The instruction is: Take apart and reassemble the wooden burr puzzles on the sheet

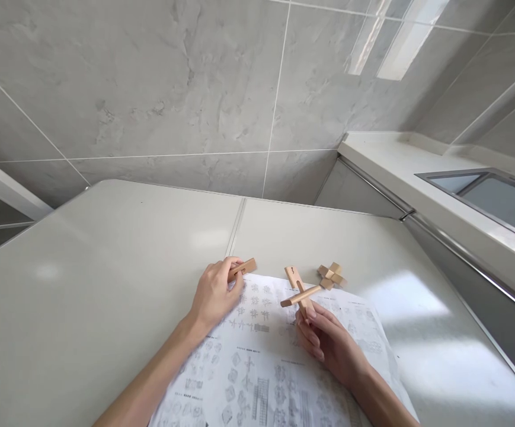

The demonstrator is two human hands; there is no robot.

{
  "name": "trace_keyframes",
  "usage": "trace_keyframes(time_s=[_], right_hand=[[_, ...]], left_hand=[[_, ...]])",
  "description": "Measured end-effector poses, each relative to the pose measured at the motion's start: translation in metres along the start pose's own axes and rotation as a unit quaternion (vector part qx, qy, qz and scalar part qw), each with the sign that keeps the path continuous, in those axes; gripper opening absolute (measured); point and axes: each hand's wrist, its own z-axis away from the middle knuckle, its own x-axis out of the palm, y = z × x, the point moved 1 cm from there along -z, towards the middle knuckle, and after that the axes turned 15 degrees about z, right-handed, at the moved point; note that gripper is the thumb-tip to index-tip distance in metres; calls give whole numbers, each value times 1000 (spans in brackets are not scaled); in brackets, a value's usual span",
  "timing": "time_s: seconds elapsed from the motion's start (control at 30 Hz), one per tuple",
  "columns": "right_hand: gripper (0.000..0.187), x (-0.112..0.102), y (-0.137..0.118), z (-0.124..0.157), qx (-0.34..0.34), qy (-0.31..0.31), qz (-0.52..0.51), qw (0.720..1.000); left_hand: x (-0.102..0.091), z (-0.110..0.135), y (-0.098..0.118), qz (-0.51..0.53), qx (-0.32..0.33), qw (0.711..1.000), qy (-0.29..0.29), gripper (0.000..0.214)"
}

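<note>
My left hand is closed around a slotted wooden puzzle piece by the top left edge of a printed instruction sheet. Between the fingers of my right hand is a pair of wooden puzzle pieces joined crosswise, one bar passing through the slot of the other. This cross is held above the sheet, its upper end pointing away from me. Just beyond, to the right, a small assembled wooden burr puzzle rests near the sheet's top edge.
A pale table with a seam down its middle carries everything. Grey tiled wall rises behind it. At the right stands a white counter with a metal-framed sink.
</note>
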Motion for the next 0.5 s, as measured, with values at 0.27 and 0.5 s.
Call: trace_keyframes(time_s=[0.27, 0.5], right_hand=[[40, 0, -1, 0, 2, -8, -3, 1000], [39, 0, 0, 0, 5, -16, -6, 1000]], left_hand=[[-9, -9, -17, -50, 7, 998, 37, 8], [-11, -12, -28, -65, 3, 996, 66, 16]])
